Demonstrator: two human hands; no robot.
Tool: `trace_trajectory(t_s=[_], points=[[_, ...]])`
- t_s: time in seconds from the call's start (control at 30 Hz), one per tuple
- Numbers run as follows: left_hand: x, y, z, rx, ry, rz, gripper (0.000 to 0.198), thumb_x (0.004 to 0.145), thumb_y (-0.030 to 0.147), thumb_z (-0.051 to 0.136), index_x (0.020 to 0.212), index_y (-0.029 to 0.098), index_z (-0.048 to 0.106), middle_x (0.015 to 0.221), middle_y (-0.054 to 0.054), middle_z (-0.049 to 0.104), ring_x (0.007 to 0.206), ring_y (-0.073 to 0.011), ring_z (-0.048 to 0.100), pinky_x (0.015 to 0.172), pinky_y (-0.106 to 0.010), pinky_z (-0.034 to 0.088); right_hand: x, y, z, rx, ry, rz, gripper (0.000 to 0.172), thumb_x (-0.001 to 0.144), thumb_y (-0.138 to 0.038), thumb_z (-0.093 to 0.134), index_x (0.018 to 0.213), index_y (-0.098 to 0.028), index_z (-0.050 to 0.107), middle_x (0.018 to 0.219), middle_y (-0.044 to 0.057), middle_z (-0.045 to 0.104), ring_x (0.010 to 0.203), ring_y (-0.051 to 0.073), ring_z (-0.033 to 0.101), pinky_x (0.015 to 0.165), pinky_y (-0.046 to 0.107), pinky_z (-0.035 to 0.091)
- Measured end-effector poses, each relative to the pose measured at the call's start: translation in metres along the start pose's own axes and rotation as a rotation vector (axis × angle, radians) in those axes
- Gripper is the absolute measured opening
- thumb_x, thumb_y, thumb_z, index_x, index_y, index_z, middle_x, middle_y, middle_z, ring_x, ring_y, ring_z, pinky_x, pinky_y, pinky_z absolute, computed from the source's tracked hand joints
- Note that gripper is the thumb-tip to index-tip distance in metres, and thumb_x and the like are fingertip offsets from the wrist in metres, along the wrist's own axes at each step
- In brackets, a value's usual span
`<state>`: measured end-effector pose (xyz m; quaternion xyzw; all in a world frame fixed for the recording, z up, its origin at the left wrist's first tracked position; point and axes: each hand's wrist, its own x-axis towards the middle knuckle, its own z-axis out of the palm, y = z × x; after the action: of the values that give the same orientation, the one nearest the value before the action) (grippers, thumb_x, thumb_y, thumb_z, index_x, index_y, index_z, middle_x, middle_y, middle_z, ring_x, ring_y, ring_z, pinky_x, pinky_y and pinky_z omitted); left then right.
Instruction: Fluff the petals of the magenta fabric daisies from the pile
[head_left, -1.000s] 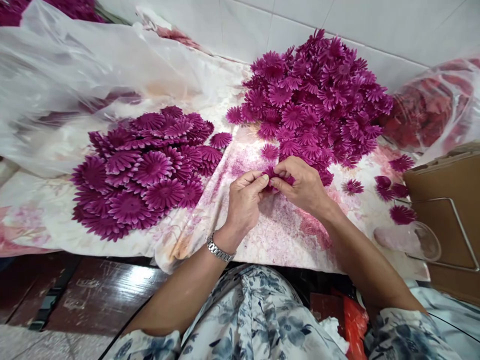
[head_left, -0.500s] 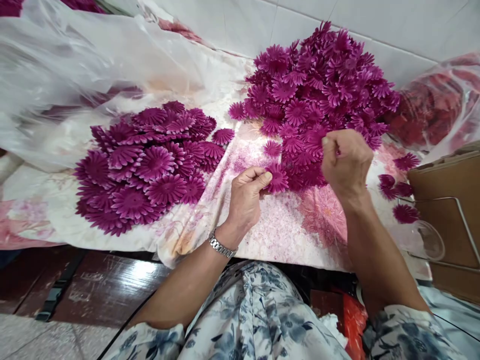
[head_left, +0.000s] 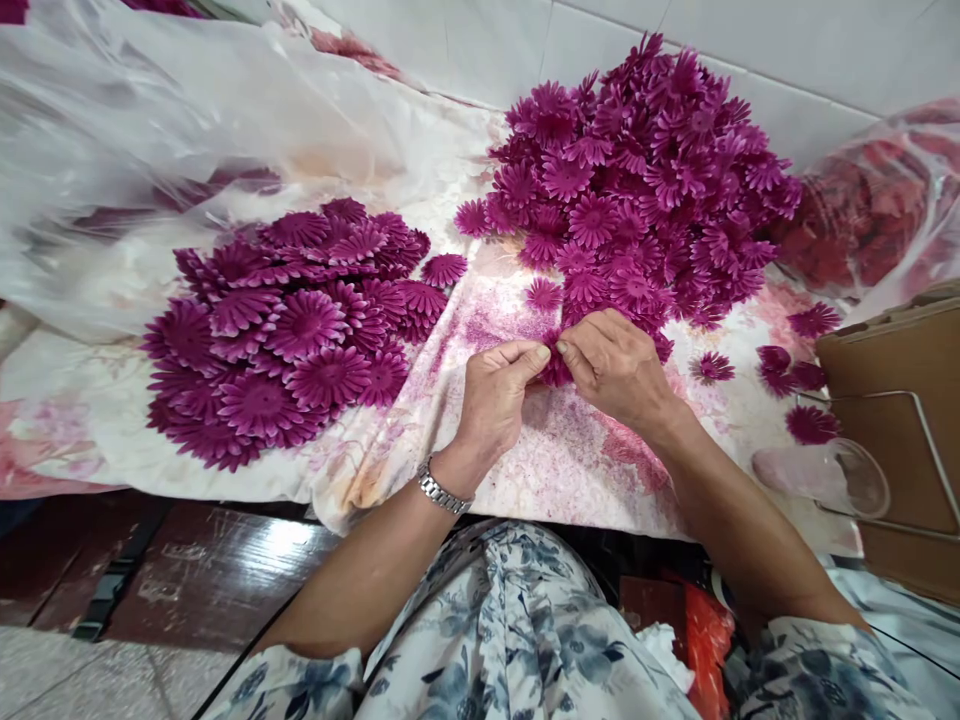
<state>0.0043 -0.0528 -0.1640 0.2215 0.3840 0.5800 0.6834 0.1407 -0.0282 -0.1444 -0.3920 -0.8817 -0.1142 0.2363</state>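
A small magenta flower [head_left: 556,368], cut like a daisy, is pinched between thumb and finger of my left hand [head_left: 496,392]. From the other side my right hand [head_left: 616,362] closes on the same flower, its thumb tip almost meeting the left thumb. The fingers hide much of the flower. Just beyond the hands rises a tall heap of magenta flowers [head_left: 645,190]. To the left lies a second, flatter pile of larger-looking magenta flowers [head_left: 300,330], some nested in stacks.
Clear plastic sheeting [head_left: 150,130] spreads at the back left. On the right are a cardboard box [head_left: 892,400] with a metal wire frame, a clear plastic cup [head_left: 817,475], several loose flowers and a bag of red pieces [head_left: 862,220]. A stained cloth [head_left: 540,460] covers the table.
My right hand has come down and left from the heap to the flower in my left hand. My left hand has barely moved.
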Motion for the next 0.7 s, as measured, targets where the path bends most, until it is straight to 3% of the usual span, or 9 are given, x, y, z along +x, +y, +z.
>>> trace_trajectory(t_s=[0.17, 0.37, 0.6, 0.7], points=[[0.000, 0.002, 0.000, -0.003, 0.019, -0.006, 0.011, 0.058, 0.024, 0.075, 0.058, 0.016, 0.067, 0.057, 0.003, 0.059, 0.057, -0.0082, 0.052, 0.058, -0.023, 0.044, 0.001, -0.001, -0.005, 0.116, 0.005, 0.108, 0.024, 0.092, -0.023, 0.039, 0.073, -0.020, 0.054, 0.068, 0.004, 0.057, 0.068, 0.017, 0.051, 0.067, 0.030, 0.043], [-0.001, 0.004, -0.001, 0.009, -0.023, -0.013, 0.011, 0.064, 0.025, 0.072, 0.059, 0.016, 0.067, 0.058, 0.002, 0.057, 0.056, -0.0082, 0.050, 0.058, -0.024, 0.044, 0.003, 0.002, -0.013, 0.392, -0.072, 0.203, 0.028, 0.085, -0.045, 0.054, 0.082, -0.018, 0.060, 0.075, 0.004, 0.062, 0.073, 0.015, 0.056, 0.068, 0.028, 0.044], [-0.003, 0.001, -0.004, 0.155, -0.032, 0.116, 0.015, 0.070, 0.021, 0.067, 0.056, 0.016, 0.065, 0.053, 0.003, 0.051, 0.054, -0.0069, 0.042, 0.054, -0.021, 0.037, 0.007, 0.001, -0.019, 0.696, -0.146, 0.374, 0.037, 0.078, -0.052, 0.059, 0.071, -0.016, 0.060, 0.068, 0.000, 0.057, 0.063, 0.010, 0.052, 0.059, 0.024, 0.039], [-0.002, -0.001, -0.005, 0.201, -0.042, 0.169, 0.016, 0.071, 0.021, 0.067, 0.055, 0.017, 0.065, 0.053, 0.003, 0.051, 0.054, -0.0073, 0.043, 0.056, -0.022, 0.037, 0.006, 0.002, -0.017, 0.691, -0.142, 0.369, 0.034, 0.076, -0.051, 0.063, 0.072, -0.017, 0.059, 0.069, 0.000, 0.057, 0.063, 0.010, 0.052, 0.058, 0.024, 0.040]])
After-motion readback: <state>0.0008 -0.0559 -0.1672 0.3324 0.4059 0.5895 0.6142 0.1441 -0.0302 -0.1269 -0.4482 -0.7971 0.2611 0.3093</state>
